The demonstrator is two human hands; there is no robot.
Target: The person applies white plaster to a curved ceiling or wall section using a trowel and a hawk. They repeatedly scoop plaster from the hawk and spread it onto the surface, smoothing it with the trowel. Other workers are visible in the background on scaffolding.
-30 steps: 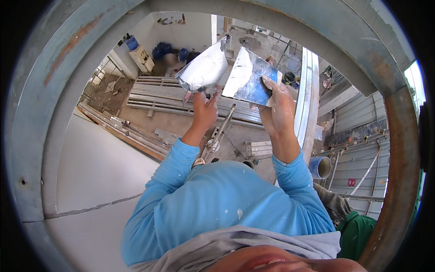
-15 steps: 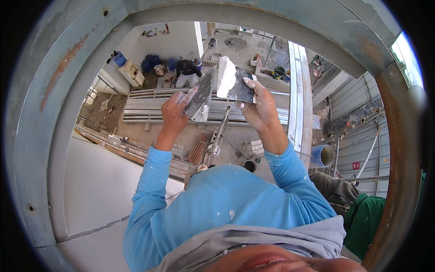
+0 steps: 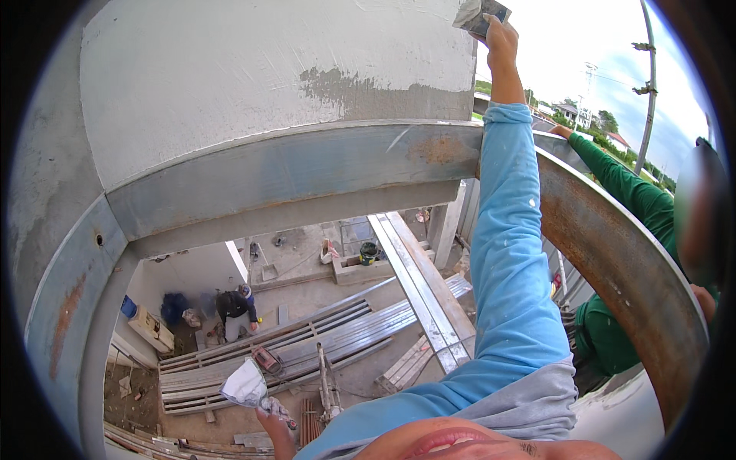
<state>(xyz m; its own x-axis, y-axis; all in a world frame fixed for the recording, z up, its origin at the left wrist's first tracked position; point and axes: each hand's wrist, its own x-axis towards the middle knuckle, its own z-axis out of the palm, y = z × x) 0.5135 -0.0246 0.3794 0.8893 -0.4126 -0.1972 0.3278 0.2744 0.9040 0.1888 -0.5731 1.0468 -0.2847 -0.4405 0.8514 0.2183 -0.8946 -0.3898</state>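
Note:
High up at the right edge of the partly plastered wall [image 3: 230, 69], my right hand [image 3: 501, 47] grips a flat putty blade [image 3: 477, 15]. The blade sits at the wall's upper right corner; whether it touches the surface I cannot tell. Down at the lower left, my left hand [image 3: 279, 429] is closed on a second putty blade [image 3: 245, 385], whose face is covered with white putty. Plaster smears that hand's fingers. Along the wall's lower edge runs a darker, rough grey patch [image 3: 360, 92].
A steel beam frame [image 3: 291, 165] surrounds the opening in front of me. Close on my right, a co-worker in green sleeves [image 3: 629, 180] rests a hand on the frame. Far below, another person [image 3: 234, 310] crouches beside long metal bars [image 3: 307, 345].
My hands were together over the opening with both blades. The right has risen to the wall; the left has dropped lower left, its blade now bearing white putty. The view has tilted up.

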